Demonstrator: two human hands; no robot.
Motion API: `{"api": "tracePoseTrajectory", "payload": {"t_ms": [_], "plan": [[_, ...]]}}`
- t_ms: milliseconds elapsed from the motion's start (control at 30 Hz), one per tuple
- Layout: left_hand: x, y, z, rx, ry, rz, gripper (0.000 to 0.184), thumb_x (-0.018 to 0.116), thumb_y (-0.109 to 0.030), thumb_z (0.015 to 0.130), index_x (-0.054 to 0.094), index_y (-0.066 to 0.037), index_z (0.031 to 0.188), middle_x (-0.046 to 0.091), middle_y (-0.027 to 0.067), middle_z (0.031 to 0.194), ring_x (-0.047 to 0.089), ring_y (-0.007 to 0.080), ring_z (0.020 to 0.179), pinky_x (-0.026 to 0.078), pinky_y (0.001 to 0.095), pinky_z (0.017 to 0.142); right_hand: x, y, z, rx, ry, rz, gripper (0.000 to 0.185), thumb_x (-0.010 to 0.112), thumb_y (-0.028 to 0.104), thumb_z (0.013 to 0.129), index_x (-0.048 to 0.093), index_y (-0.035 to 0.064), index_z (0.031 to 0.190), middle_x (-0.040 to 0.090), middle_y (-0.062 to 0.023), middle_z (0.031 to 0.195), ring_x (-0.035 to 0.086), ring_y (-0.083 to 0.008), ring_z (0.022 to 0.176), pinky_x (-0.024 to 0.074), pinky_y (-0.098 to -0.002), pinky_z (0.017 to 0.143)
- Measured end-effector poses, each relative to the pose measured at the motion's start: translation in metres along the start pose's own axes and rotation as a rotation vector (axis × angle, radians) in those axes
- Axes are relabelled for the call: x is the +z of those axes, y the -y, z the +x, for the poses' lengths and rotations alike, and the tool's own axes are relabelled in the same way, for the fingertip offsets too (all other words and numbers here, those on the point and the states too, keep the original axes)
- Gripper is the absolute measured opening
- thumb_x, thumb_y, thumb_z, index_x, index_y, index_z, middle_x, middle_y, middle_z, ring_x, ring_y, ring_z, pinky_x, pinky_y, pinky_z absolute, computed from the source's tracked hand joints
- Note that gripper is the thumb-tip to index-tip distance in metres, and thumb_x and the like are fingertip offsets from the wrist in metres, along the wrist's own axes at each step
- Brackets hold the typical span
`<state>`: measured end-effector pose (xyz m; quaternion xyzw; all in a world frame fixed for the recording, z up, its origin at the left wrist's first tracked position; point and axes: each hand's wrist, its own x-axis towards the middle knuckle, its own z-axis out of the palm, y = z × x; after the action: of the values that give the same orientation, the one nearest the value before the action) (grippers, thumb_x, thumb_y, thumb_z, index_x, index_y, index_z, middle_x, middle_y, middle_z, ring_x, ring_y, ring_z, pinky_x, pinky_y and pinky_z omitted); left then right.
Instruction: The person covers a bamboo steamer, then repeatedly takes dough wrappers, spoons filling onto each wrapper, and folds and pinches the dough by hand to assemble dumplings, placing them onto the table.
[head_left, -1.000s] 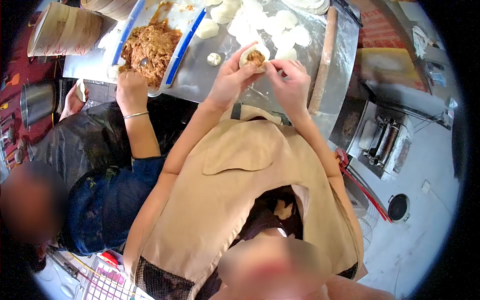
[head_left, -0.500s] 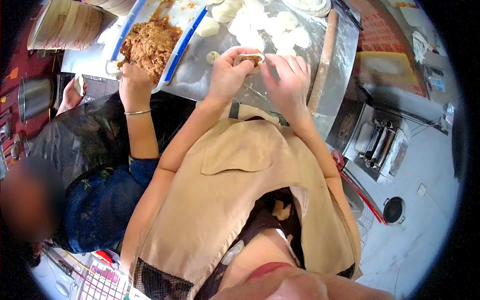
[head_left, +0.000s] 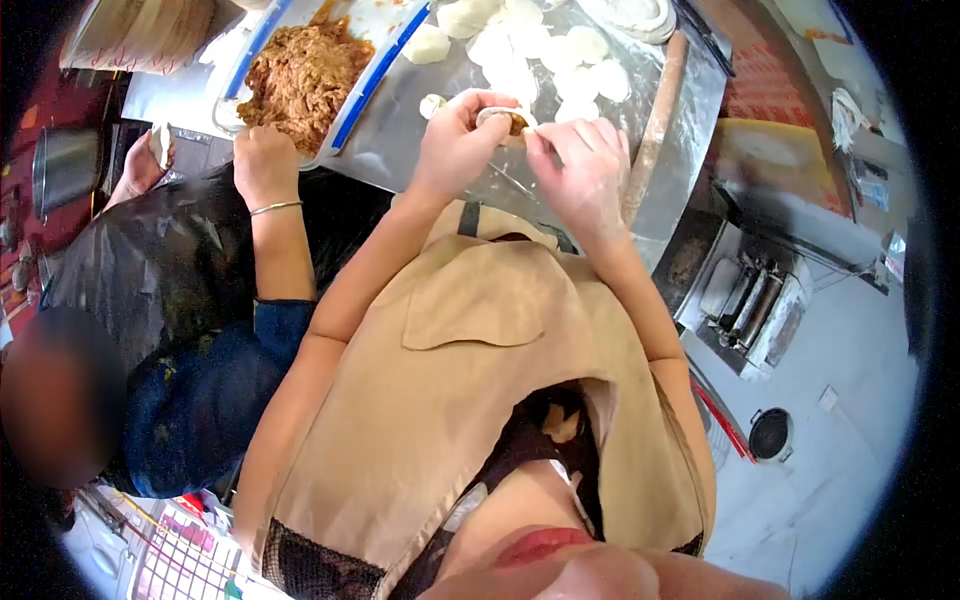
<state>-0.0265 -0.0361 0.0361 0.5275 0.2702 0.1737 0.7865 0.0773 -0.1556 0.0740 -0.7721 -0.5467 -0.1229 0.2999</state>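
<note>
My left hand is curled around a small open bun, a thin dough wrapper with brown filling showing inside. The fingers of my right hand pinch the right edge of that wrapper. Just left of my left hand a small pleated bun rests on the metal worktop. Beyond my hands lie several flat round dough wrappers, some overlapping. A thin stick-like tool lies on the worktop under my hands.
A floury rolling pin lies to the right. At left stands a blue-rimmed tray of brown minced filling. Beside me, a co-worker's hand is at its near edge; their other hand holds pale dough. Steamer baskets stand behind.
My right hand's fingers have closed in on the wrapper edge. The co-worker's nearer hand has drawn back slightly from the filling. The view has shifted a little.
</note>
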Motion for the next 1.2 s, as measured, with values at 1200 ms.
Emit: {"api": "tracePoseTrajectory", "payload": {"t_ms": [1200], "plan": [[0.02,0.006,0.009,-0.094,-0.046,-0.225,0.027,0.052,-0.006,0.09,0.061,0.002,0.114,0.066,0.0075,0.098,0.063,0.0124,0.084,0.051,0.0272,0.082,0.006,-0.008,0.0,0.029,-0.024,0.027,0.006,0.067,0.012,0.072,0.062,0.01,0.074,0.055,-0.0033,0.076,0.051,-0.0243,0.073,0.0426,-0.0369,0.066]]}}
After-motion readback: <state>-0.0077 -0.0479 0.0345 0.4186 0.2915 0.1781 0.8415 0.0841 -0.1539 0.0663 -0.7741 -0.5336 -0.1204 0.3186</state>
